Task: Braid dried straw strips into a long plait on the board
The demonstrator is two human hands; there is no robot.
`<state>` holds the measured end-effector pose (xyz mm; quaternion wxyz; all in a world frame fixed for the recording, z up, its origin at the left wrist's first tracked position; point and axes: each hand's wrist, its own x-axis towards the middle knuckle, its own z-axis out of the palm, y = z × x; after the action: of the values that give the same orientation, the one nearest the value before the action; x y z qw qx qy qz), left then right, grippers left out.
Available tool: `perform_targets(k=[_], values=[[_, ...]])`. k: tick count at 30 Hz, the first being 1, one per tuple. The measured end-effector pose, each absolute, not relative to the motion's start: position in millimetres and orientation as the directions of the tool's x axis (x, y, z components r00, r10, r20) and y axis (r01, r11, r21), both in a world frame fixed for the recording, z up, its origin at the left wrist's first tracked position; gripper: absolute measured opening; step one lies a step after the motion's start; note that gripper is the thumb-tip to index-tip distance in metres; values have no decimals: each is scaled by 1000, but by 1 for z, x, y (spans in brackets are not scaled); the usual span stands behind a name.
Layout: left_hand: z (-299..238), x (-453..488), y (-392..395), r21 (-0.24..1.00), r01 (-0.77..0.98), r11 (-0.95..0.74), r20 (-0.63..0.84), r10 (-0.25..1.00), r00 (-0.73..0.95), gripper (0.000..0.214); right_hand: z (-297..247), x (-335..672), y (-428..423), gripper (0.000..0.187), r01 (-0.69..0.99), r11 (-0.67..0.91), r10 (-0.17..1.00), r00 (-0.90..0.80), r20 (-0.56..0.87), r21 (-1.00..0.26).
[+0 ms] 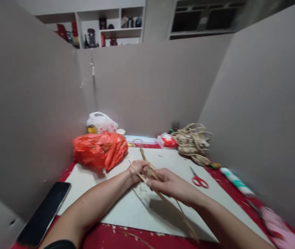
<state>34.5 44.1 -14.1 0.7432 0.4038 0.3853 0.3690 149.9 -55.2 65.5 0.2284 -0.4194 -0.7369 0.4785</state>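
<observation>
My left hand (139, 170) is closed around pale straw-like strands (154, 173) where they leave a short twisted or braided length (142, 153). That braid runs away from me toward a thin metal ring (137, 141) at the far edge of the white board (85, 183). Just right of it, my right hand (166, 182) pinches strands between thumb and fingers. One strand sticks out to the left across my left wrist. Long loose ends hang below my right hand toward the near edge of the board. Both hands are above the board, and slight blur hides the exact finger contact.
An orange plastic bag (100, 150) sits back left, with a white bag (102, 121) behind it. Red-handled scissors (199, 180) lie right of my hands. A rope bundle (193, 140) stands back right. A phone (45, 212) lies front left. Grey partitions (150, 86) enclose the table.
</observation>
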Motion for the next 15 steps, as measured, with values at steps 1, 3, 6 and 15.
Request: perform_targets(k=[1,3,6,15], values=[[-14,34,43,882,-232,410,-285,856,432,10,64,141,-56,23,417,185,795,-595,-113,-890],[-12,32,44,874,-209,439,-321,844,429,11,53,123,-56,27,503,253,754,-638,-157,-827],[-9,25,49,866,-162,473,-365,819,442,13,31,105,-51,23,643,320,803,-574,-161,-696],[-1,33,63,923,56,380,-352,778,520,20,13,72,-44,8,662,393,750,-632,-194,-638]])
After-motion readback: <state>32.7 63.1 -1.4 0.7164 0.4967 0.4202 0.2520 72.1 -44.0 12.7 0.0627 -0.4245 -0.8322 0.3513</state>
